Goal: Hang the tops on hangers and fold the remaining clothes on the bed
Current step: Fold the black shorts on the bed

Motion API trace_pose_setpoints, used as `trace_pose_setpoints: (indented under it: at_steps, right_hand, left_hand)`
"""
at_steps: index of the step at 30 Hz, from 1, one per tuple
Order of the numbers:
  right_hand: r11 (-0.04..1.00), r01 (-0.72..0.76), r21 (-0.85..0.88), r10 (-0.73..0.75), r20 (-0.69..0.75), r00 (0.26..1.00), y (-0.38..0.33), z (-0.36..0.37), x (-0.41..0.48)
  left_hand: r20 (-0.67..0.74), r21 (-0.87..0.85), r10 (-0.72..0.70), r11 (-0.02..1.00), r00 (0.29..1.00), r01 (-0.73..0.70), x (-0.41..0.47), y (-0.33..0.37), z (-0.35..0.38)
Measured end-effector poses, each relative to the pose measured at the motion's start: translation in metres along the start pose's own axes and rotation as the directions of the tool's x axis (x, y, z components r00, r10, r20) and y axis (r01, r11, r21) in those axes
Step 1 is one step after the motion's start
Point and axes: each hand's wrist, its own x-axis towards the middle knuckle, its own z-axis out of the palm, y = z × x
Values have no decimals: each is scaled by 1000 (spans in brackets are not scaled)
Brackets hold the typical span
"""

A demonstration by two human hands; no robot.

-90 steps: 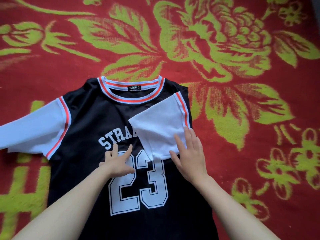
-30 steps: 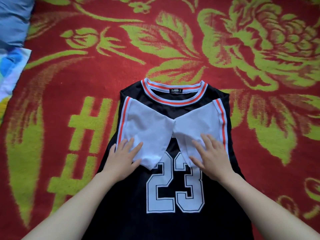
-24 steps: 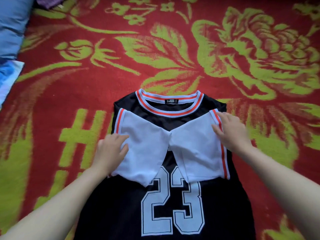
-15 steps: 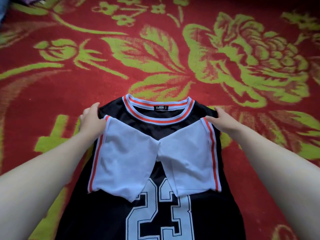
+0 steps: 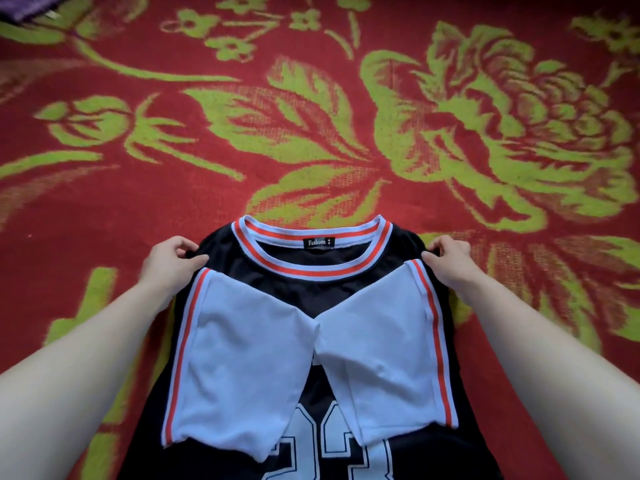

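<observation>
While looking down at red floral bedcover [image 5: 311,133], seeing black jersey [image 5: 311,292] flat on it, face-up, long axis running from far neck end back toward body; hem out of frame. Got left sleeve [image 5: 239,368] and right sleeve [image 5: 381,368], both white, folded in, meeting mid-chest over the number. Pinching one shoulder corner each with left hand [image 5: 169,261] and right hand [image 5: 450,261], symmetric, neither nearer. Probably folding top end down along that axis next. Red-white striped collar [image 5: 311,271], "Fashion" label [image 5: 319,242].
</observation>
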Motion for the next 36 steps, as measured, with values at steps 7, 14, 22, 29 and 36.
trace_pose_setpoints:
  at_steps: [7, 14, 22, 29, 36]
  right_hand:
    - [999, -10, 50, 14, -66, 998, 0, 6, 4]
    - [950, 78, 301, -49, -103, 994, 3, -3, -1]
    - [828, 353, 436, -230, -311, 922, 23, -6, -68]
    - [843, 531, 84, -511, -179, 840, 112, -33, -159]
    - [776, 553, -304, -584, -14, 812, 182, -11, -207]
  left_hand:
    - [29, -71, 122, 990, 992, -120, -4, -4, -1]
    - [1, -253, 242, 939, 970, -234, -34, 0, -13]
    - [-108, -409, 362, 833, 926, -373, -119, -24, -47]
    - [17, -382, 465, 821, 885, -424, -183, -104, -84]
    - [263, -64, 511, 856, 818, -514, -217, -155, -84]
